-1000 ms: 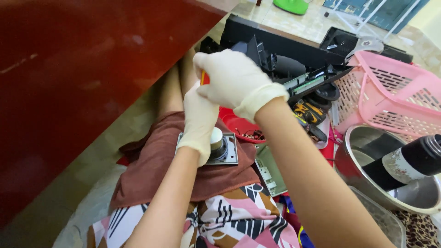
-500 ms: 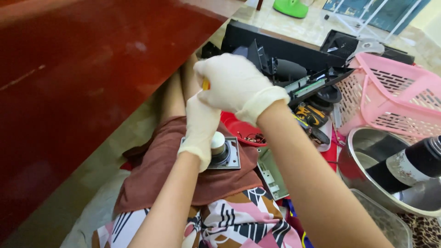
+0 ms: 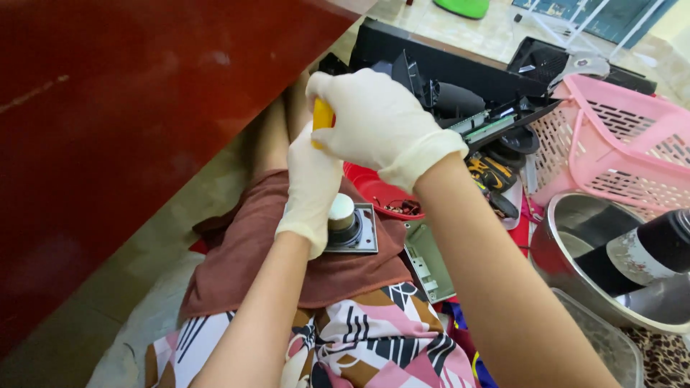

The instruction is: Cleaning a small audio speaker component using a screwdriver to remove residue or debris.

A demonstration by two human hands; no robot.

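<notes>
From the head camera, the right hand is closed tight on a yellow tool handle, pushing it down at the small square speaker part, which sits on the brown cloth on the lap. The left hand wraps its fingers around that part to keep it from moving. This looks like working a screw, so the tool must stay straight and the part must stay put.

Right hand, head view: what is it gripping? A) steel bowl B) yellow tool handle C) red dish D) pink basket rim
B: the gloved right hand is closed around a yellow tool handle, held above the small speaker part that the left hand steadies on the lap; the pink basket, steel bowl and red dish lie untouched.
</notes>
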